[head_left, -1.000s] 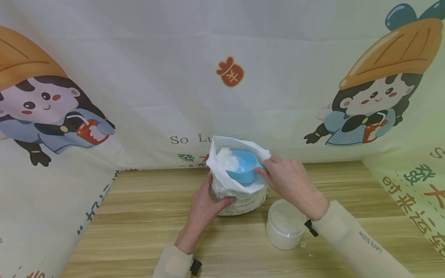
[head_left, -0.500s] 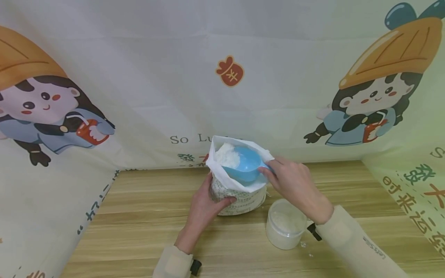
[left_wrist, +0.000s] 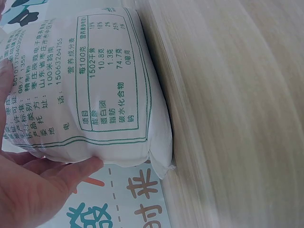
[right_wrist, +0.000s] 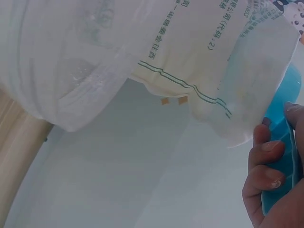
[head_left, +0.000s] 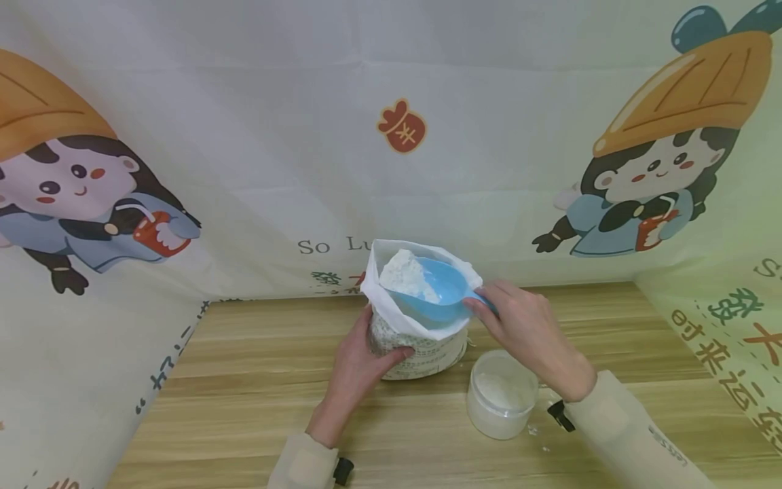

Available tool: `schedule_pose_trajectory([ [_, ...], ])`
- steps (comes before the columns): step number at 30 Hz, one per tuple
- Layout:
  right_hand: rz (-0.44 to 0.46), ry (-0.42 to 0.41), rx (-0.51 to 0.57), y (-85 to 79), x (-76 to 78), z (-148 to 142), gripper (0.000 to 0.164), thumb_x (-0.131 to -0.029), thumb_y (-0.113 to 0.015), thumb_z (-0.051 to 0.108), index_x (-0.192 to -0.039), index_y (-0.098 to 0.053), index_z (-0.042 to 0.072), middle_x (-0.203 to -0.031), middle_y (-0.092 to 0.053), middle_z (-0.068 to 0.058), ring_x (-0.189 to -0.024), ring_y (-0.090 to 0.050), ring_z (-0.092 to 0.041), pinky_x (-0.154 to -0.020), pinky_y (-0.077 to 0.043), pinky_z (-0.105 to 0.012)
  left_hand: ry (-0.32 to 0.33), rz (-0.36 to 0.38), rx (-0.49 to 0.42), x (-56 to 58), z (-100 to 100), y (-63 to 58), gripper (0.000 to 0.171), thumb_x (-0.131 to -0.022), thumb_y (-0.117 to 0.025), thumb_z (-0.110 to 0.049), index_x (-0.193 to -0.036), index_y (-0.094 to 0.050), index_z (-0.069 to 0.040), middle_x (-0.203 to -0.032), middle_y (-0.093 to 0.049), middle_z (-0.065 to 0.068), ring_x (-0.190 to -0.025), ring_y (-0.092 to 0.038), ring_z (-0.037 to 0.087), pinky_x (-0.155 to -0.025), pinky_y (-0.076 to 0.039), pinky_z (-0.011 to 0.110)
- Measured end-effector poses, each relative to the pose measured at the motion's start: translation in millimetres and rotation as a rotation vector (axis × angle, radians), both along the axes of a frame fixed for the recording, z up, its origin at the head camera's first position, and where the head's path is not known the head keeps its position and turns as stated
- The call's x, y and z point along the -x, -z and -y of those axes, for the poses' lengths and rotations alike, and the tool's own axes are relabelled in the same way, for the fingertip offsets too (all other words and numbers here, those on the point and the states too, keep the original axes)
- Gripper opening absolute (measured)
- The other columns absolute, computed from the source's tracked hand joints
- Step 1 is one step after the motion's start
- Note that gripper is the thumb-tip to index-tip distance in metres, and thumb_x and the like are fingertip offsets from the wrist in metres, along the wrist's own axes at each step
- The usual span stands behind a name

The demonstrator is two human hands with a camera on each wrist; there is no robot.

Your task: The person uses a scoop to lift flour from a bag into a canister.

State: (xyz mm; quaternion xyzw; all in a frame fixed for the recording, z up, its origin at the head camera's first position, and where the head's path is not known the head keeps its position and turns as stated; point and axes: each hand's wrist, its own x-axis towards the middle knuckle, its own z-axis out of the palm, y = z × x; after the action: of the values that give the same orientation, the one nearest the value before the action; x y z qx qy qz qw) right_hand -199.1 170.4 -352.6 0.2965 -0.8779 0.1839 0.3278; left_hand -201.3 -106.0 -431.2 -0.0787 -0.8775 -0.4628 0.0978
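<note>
A white flour bag [head_left: 427, 356] with green print stands open-topped on the table. My left hand [head_left: 359, 356] holds its left side, thumb across the front; in the left wrist view, fingers of the left hand [left_wrist: 38, 190] lie along the printed bag [left_wrist: 104, 85]. My right hand [head_left: 528, 326] grips the handle of a blue scoop [head_left: 451, 280] at the bag's mouth. White flour [head_left: 403, 273] is heaped at the scoop's front, over the opening. The right wrist view shows the right hand's fingers [right_wrist: 266, 154] curled round the ribbed blue handle [right_wrist: 280, 190].
A clear round jar [head_left: 497, 414] with white contents stands right of the bag, below my right forearm. Small white bits [head_left: 533, 430] lie beside it on the wooden table [head_left: 256, 380]. A printed cloth [head_left: 293, 136] rises close behind the bag and at both sides.
My right hand has drawn the scoop slightly rightward, and more heaped flour shows on it. The left hand and the bag have stayed in place.
</note>
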Motion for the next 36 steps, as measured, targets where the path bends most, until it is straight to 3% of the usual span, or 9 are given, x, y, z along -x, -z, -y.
schedule_pose_trajectory([
  [3,-0.004,-0.017,0.026,2.3,-0.8,-2,0.015,-0.095,-0.076,0.019,-0.098,-0.074,0.004,-0.080,-0.063,-0.001,-0.064,-0.054,-0.012,-0.052,-0.048,-0.027,0.004,-0.004,0.007,0.0,0,0.2,0.107,-0.075,-0.092,-0.044,-0.161,-0.035,-0.014,-0.155,-0.050,0.014,-0.141,-0.047,0.038,-0.115,-0.039,0.059],
  [8,-0.028,-0.044,0.066,4.9,-2.1,-5,0.015,-0.095,-0.075,0.018,-0.099,-0.074,0.003,-0.077,-0.059,0.001,-0.061,-0.049,-0.009,-0.050,-0.044,-0.023,0.006,-0.008,0.002,-0.5,0,0.1,0.107,-0.075,-0.092,-0.044,-0.160,-0.036,-0.016,-0.155,-0.051,0.013,-0.141,-0.047,0.037,-0.115,-0.039,0.059],
  [15,-0.058,-0.062,0.085,5.5,-4.0,-8,0.029,-0.103,-0.065,0.029,-0.100,-0.075,0.002,-0.081,-0.064,-0.002,-0.064,-0.054,-0.011,-0.051,-0.049,-0.026,0.004,-0.007,-0.007,-0.8,0,-0.2,0.106,-0.074,-0.093,-0.043,-0.160,-0.036,-0.016,-0.155,-0.051,0.012,-0.142,-0.047,0.037,-0.115,-0.038,0.059],
  [23,-0.062,-0.059,0.081,1.2,-6.8,-10,0.023,-0.100,-0.070,0.023,-0.102,-0.075,0.001,-0.082,-0.067,-0.005,-0.063,-0.056,-0.012,-0.051,-0.050,-0.027,0.005,-0.007,-0.007,-1.2,0,0.1,0.107,-0.074,-0.093,-0.042,-0.161,-0.036,-0.016,-0.156,-0.050,0.013,-0.142,-0.046,0.038,-0.116,-0.037,0.060],
  [26,-0.067,-0.058,0.083,-0.7,-7.5,-11,0.034,-0.104,-0.064,0.032,-0.101,-0.075,0.001,-0.080,-0.067,-0.004,-0.062,-0.056,-0.012,-0.050,-0.049,-0.026,0.005,-0.009,-0.006,-1.2,0,0.3,0.107,-0.074,-0.093,-0.042,-0.161,-0.035,-0.015,-0.156,-0.050,0.014,-0.142,-0.046,0.039,-0.116,-0.037,0.060],
  [30,-0.091,-0.060,0.085,-3.6,-8.2,-11,0.057,-0.108,-0.046,0.049,-0.099,-0.075,0.001,-0.078,-0.066,-0.004,-0.060,-0.055,-0.012,-0.049,-0.049,-0.027,0.005,-0.006,-0.010,-0.7,0,-0.4,0.108,-0.074,-0.093,-0.042,-0.161,-0.035,-0.016,-0.156,-0.049,0.014,-0.142,-0.045,0.039,-0.116,-0.036,0.060],
  [36,-0.130,-0.061,0.100,-10.3,-9.8,-14,0.064,-0.107,-0.041,0.054,-0.093,-0.075,0.001,-0.074,-0.063,-0.002,-0.059,-0.055,-0.011,-0.048,-0.049,-0.029,0.005,-0.005,-0.009,-0.6,1,-0.7,0.108,-0.074,-0.093,-0.041,-0.161,-0.035,-0.014,-0.156,-0.049,0.015,-0.142,-0.046,0.040,-0.115,-0.037,0.061],
])
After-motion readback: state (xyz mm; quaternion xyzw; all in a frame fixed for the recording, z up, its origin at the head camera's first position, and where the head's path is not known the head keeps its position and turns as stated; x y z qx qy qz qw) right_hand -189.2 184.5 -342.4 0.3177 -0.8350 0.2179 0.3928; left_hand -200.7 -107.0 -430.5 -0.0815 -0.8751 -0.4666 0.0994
